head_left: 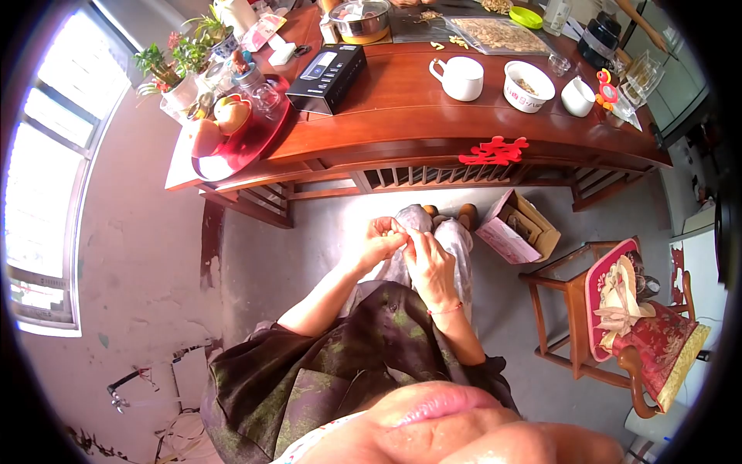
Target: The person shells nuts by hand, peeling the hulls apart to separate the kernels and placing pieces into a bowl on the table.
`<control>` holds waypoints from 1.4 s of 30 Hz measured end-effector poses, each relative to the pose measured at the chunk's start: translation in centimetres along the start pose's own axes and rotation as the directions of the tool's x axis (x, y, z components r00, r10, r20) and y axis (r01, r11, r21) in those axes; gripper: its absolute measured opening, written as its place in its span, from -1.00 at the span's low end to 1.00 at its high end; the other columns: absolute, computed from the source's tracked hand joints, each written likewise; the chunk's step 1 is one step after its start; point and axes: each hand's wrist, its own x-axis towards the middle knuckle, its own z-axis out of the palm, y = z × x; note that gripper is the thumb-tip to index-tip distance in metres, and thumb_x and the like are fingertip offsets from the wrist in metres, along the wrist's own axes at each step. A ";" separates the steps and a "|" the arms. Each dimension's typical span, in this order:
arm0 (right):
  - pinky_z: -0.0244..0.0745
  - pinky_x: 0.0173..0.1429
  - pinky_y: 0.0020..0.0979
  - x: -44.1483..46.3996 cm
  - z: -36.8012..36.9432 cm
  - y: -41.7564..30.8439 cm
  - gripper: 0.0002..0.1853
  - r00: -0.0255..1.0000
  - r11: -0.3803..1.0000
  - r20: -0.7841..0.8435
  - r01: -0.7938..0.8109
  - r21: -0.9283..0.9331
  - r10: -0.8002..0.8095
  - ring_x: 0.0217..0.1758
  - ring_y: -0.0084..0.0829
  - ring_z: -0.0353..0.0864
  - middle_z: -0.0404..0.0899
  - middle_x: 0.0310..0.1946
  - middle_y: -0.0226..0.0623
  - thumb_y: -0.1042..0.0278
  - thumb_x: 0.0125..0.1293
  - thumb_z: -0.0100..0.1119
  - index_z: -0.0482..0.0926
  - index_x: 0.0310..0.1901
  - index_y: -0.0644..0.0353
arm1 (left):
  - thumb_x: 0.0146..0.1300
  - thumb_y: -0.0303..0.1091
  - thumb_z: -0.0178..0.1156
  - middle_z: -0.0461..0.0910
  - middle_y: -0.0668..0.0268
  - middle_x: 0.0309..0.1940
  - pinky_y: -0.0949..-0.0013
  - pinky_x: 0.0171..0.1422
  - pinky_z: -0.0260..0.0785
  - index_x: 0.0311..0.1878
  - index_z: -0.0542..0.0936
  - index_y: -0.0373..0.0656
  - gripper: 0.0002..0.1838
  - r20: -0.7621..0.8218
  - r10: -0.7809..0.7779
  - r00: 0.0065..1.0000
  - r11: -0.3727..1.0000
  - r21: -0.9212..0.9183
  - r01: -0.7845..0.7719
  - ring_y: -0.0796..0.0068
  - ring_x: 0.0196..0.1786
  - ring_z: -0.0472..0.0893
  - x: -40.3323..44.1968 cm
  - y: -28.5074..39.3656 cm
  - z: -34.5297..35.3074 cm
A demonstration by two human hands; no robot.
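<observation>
Both hands are in a pinch, the left hand (384, 240) and right hand (430, 267) meeting above the trousers (457, 243). A small pale piece (399, 231) sits between their fingertips, too covered to tell its pointing direction or long axis.

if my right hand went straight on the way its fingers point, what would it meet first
Probably the fingertips of the left hand, right by those of the right hand; whether they already touch is unclear.
</observation>
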 end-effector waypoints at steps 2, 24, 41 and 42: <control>0.55 -0.31 -0.35 0.0 0.4 0.0 -0.69 1.000 0.999 -0.008 -0.027 0.036 0.027 -0.29 -0.30 0.63 0.56 -0.30 -0.24 0.49 0.14 0.18 0.45 -0.05 0.19 | 0.20 -0.37 0.25 0.37 0.50 -0.68 0.63 -0.62 -0.02 -0.39 0.51 -0.22 -0.85 -0.051 0.050 0.997 0.999 0.020 -0.049 0.79 -0.68 0.23 0.0 -0.5 0.2; 0.48 -0.44 -0.27 -0.4 1.5 -0.5 -0.87 0.982 0.983 0.047 -0.184 0.005 0.184 -0.45 -0.24 0.63 0.62 -0.47 -0.27 0.42 0.20 0.17 0.49 -0.22 0.09 | 0.17 -0.46 0.23 0.43 0.46 -0.66 0.64 -0.63 0.04 -0.38 0.53 -0.26 -0.90 -0.100 -0.005 0.995 0.999 0.041 0.009 0.78 -0.68 0.27 0.2 -2.4 -1.0; 0.53 -0.42 -0.34 -1.0 2.3 0.3 -0.72 0.986 0.999 -0.168 0.004 -0.045 -0.011 -0.43 -0.31 0.63 0.59 -0.45 -0.27 0.48 0.09 0.24 0.56 -0.10 0.16 | 0.17 -0.46 0.24 0.44 0.45 -0.64 0.64 -0.61 0.05 -0.36 0.53 -0.24 -0.91 -0.070 -0.014 0.997 0.995 -0.099 0.007 0.78 -0.66 0.28 0.5 -2.6 -1.0; 0.53 -0.42 -0.34 -0.9 1.9 0.2 -0.72 0.986 0.999 -0.166 0.005 -0.045 -0.013 -0.43 -0.31 0.63 0.59 -0.45 -0.27 0.48 0.09 0.24 0.56 -0.10 0.16 | 0.17 -0.46 0.24 0.44 0.45 -0.64 0.64 -0.61 0.05 -0.36 0.53 -0.24 -0.91 -0.071 -0.014 0.997 0.995 -0.101 0.006 0.78 -0.66 0.28 0.5 -2.7 -1.0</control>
